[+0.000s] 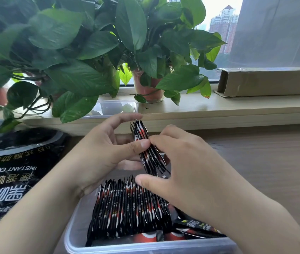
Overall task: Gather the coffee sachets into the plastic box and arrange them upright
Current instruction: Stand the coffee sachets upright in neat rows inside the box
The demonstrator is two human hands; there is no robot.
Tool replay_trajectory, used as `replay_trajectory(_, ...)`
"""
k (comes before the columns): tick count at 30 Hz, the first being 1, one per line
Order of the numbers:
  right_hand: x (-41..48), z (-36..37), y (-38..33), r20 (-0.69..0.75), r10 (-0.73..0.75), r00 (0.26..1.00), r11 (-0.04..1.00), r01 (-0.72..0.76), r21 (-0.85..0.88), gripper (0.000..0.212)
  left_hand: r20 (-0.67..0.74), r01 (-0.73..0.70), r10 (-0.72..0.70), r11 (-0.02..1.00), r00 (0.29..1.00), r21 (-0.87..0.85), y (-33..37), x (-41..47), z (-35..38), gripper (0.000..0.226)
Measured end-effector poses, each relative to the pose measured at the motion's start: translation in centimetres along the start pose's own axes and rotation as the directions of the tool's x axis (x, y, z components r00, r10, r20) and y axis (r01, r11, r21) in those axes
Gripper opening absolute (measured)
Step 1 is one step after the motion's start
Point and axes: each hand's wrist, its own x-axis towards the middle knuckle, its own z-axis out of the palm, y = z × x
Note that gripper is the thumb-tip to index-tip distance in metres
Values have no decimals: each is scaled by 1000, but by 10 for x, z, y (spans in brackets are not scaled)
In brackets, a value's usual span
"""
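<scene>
A glossy black foil coffee bag [11, 173] reading "INSTANT COFFEE" lies flat at the left. Near centre, a clear plastic box [75, 233] holds a packed row of upright black-and-red foil sachets [127, 206]. Above it, the left hand [97, 154], fingers arched, pinches a small fanned bundle of sachets [145, 149] with its thumb; the right hand [178, 167] closes round the bundle's lower end, thumb stretched left.

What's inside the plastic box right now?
The plastic box holds a row of upright sachets, with a few loose sachets lying flat beside them. The right hand covers the far end.
</scene>
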Motion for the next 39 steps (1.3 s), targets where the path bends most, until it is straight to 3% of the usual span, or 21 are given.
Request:
replay_trajectory(5, 2, 2, 3, -24, -47, 999, 997, 46, -62, 16, 2, 28, -28, 999, 1000, -33, -1, -1, 4, 41)
replay_trajectory(9, 2, -1, 7, -34, -26, 999, 1000, 26, -15, 18, -19, 47, -48, 998, 999, -48, -1, 0, 4, 27)
replay_trajectory(14, 1, -1, 7, -161, 48, 986, 999, -52, -16, 23, -7, 49, -50, 997, 999, -67, -2, -1, 4, 17)
replay_trajectory(18, 2, 1, 6, -177, 75, 981, 996, -84, -44, 22, 15, 57, -56, 997, 998, -43, -2, -2, 5, 19)
replay_trajectory(21, 2, -6, 8, -158, 138, 978, 990, -138, 15, 19, 28, 44, -43, 999, 999, -32, 0, -2, 7, 41)
replay_trajectory(24, 0, -17, 20, -168, 241, 956, 969, -226, 102, 15, -149, -111, 137, 979, 979, 169, -4, 5, 4, 32)
replay_trajectory(25, 0, -20, 26, -170, 285, 943, 954, -263, 141, 14, -204, -192, 260, 933, 944, 304, -7, 7, 1, 19)
replay_trajectory(27, 1, -23, 37, -163, 381, 910, 911, -339, 236, 13, -158, -334, 470, 790, 869, 513, -12, 10, -6, 3)
replay_trajectory(30, 2, -18, 49, -125, 472, 873, 852, -415, 321, 11, 161, -516, 560, 565, 813, 644, -10, 8, -9, 14)
replay_trajectory(34, 4, -7, 54, -134, 507, 852, 832, -442, 335, 11, 613, -708, 357, 299, 705, 640, -4, 5, 8, 30)
replay_trajectory(37, 4, -5, 56, -156, 504, 849, 836, -435, 336, 12, 760, -775, 150, 123, 632, 620, -11, 5, 23, 37)
replay_trajectory(39, 4, -4, 58, -163, 498, 852, 841, -429, 329, 13, 781, -781, 21, 46, 624, 622, -18, 4, 29, 39)
